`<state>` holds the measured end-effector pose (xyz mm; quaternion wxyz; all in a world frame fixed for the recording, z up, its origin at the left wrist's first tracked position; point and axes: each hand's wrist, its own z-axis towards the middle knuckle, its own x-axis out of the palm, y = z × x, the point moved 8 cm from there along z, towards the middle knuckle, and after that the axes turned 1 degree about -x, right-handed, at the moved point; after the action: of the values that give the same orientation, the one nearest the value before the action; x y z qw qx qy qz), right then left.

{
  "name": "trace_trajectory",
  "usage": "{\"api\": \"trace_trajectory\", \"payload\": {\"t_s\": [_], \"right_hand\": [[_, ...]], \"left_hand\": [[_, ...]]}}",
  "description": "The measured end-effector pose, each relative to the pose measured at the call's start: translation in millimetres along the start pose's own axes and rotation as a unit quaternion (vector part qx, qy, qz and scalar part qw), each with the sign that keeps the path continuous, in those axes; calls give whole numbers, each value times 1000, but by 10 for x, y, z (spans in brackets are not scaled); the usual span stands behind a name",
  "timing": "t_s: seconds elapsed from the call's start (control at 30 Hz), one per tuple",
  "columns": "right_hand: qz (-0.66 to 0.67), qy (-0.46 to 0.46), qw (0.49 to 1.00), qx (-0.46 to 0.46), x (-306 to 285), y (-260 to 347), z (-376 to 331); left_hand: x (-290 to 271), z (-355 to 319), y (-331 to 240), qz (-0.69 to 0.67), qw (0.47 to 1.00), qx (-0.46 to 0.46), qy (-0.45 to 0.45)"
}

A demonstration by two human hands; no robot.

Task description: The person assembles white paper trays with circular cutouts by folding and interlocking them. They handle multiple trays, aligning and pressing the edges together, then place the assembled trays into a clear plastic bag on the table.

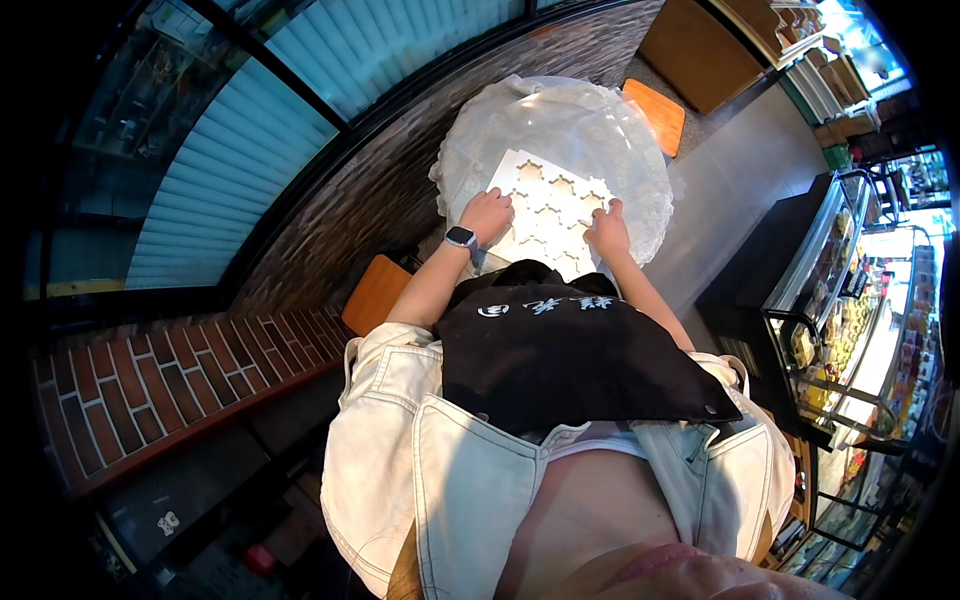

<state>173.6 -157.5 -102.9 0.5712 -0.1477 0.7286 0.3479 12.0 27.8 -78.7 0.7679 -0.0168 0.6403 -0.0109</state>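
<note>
A white sheet with rows of shaped cut-out holes [547, 212], seemingly card, lies on a round table with a pale, lace-edged cover [625, 130]. At its left edge my left hand [487, 217] has its fingers curled over the sheet; a watch sits on that wrist. On the opposite edge, my right hand [608, 232] pinches the sheet between thumb and fingers. Bright light washes out the sheet's middle, so fine detail there is lost. The sheet's near part reaches up to my black apron [590, 350].
Orange-brown chair seats stand beyond the table [657, 117] and at its near left [374, 292]. A brick wall [330, 210] with windows runs along the left. To the right are grey floor tiles [735, 160] and a glass display case [815, 270].
</note>
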Motion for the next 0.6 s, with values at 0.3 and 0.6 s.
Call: {"api": "trace_trajectory", "payload": {"t_s": [0.3,0.6], "right_hand": [[-50,6,999,-9,83,11,39],[-50,-26,998,-22,59,35,-11]], "left_hand": [[-135,-28,-30,-47,999,20,-17],[-151,-101,34,-101,995,-22,-3]]}}
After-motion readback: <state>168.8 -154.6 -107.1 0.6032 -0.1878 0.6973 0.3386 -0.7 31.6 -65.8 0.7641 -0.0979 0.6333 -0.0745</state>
